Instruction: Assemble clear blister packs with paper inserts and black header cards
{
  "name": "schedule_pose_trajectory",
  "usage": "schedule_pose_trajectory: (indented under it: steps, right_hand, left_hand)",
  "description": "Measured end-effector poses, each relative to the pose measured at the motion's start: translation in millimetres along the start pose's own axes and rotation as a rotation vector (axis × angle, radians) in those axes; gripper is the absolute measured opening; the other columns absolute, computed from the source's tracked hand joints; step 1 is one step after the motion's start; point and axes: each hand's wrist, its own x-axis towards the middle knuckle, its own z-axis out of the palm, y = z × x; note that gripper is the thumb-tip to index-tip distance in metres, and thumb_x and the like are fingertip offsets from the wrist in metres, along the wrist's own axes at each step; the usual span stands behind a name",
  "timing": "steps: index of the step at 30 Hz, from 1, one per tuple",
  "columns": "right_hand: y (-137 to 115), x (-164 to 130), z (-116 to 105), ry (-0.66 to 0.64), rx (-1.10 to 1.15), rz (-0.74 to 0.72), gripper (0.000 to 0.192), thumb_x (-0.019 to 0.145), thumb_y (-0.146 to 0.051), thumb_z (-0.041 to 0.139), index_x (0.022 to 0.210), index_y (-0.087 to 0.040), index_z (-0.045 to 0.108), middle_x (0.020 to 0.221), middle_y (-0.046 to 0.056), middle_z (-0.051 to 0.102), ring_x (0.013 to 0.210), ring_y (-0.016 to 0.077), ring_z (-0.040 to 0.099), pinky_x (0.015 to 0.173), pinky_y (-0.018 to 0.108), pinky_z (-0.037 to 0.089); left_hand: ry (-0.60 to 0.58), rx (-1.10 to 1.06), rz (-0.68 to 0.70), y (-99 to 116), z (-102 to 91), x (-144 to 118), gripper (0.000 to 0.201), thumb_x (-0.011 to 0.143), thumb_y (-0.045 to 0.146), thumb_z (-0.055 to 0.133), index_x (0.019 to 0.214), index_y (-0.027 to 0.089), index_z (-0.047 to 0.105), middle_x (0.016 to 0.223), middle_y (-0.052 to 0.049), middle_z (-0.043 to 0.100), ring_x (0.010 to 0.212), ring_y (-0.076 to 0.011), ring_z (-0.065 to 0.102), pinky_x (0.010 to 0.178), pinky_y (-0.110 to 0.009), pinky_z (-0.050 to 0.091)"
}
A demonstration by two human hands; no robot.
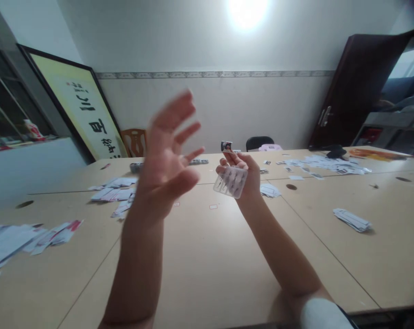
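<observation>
My left hand (pixel 169 155) is raised above the wooden table (pixel 207 256), palm facing right, fingers spread and blurred, with nothing in it. My right hand (pixel 243 171) is held up beside it, a short gap apart. It grips a small clear plastic case (pixel 230 182) against the palm. Between its fingertips it also pinches a small dark printed tag (pixel 226 146). Both forearms rise from the near table edge.
Piles of small white paper slips lie at the left edge (pixel 25 237), mid left (pixel 114 194), far right (pixel 326 164) and right (pixel 351 220). A framed calligraphy board (pixel 80 114) leans on the left wall. Chairs (pixel 259 142) stand behind the table; a dark door (pixel 358 87) is open at right.
</observation>
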Motion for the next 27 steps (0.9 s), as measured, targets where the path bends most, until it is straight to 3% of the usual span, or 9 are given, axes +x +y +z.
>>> schedule_pose_trajectory:
  steps: [4,8,12,16,19,23,27]
  right_hand:
    - [-1.2,-2.1,1.2,-0.028,0.005,0.008,0.016,0.065,-0.027,0.069,0.079,-0.020,0.064,0.092,0.001,0.068,0.072,0.0119,0.057,0.066,0.027,0.048]
    - [2.1,-0.3,-4.4,-0.080,-0.009,0.021,0.021,0.067,-0.028,0.070,0.087,-0.022,0.067,0.094,0.000,0.067,0.071,0.0119,0.059,0.068,0.028,0.051]
    - [6.0,2.1,-7.2,-0.131,-0.092,-0.062,0.026,0.070,-0.029,0.071,0.096,-0.026,0.068,0.095,-0.001,0.065,0.078,0.0142,0.064,0.072,0.031,0.054]
    - [0.0,5.4,-4.9,-0.010,-0.176,-0.326,0.035,0.065,-0.022,0.077,0.098,-0.029,0.070,0.108,-0.004,0.061,0.092,0.0129,0.067,0.077,0.027,0.052]
    - [-12.5,2.0,-2.6,0.055,-0.241,-0.475,0.024,0.070,-0.023,0.074,0.093,-0.029,0.073,0.098,-0.003,0.064,0.081,0.0117,0.066,0.070,0.025,0.050]
    - [-26.4,-16.8,3.2,-0.050,-0.380,-0.582,0.003,0.078,-0.025,0.071,0.078,-0.026,0.073,0.078,-0.001,0.064,0.066,0.0122,0.059,0.058,0.026,0.047]
    - [-29.8,-37.8,9.7,-0.224,-0.583,-0.612,0.007,0.081,-0.024,0.073,0.075,-0.026,0.071,0.067,-0.002,0.060,0.057,0.0113,0.053,0.050,0.026,0.042]
  left_hand:
    - [0.005,0.019,-0.579,-48.6,12.1,-10.3,0.067,0.080,0.048,0.078,0.137,0.025,0.051,0.149,-0.016,0.044,0.130,-0.0349,0.052,0.096,-0.046,0.052]
    - [-0.061,-0.124,-0.759,-67.4,19.8,-18.9,0.067,0.078,0.042,0.081,0.135,0.020,0.052,0.132,-0.018,0.056,0.102,-0.0261,0.066,0.083,-0.040,0.056]
    - [-0.033,-0.224,-0.819,-62.8,23.3,-16.4,0.077,0.073,0.038,0.086,0.140,0.018,0.053,0.113,-0.013,0.065,0.084,-0.0192,0.067,0.070,-0.032,0.057]
    - [0.019,-0.255,-0.791,-57.7,19.3,-15.3,0.078,0.073,0.031,0.086,0.141,0.013,0.054,0.083,-0.003,0.067,0.071,-0.0132,0.063,0.064,-0.026,0.054]
    - [0.100,-0.183,-0.684,-52.0,17.3,-17.1,0.066,0.075,0.032,0.084,0.134,0.013,0.061,0.084,-0.002,0.063,0.071,-0.0116,0.062,0.063,-0.023,0.056]
    - [0.086,-0.088,-0.619,-36.8,19.6,-19.8,0.047,0.083,0.037,0.077,0.126,0.021,0.065,0.092,-0.002,0.055,0.079,-0.0156,0.068,0.060,-0.025,0.063]
    - [0.132,-0.087,-0.609,-22.2,21.7,-22.9,0.038,0.083,0.037,0.077,0.116,0.023,0.063,0.094,0.001,0.049,0.075,-0.0156,0.070,0.060,-0.028,0.067]
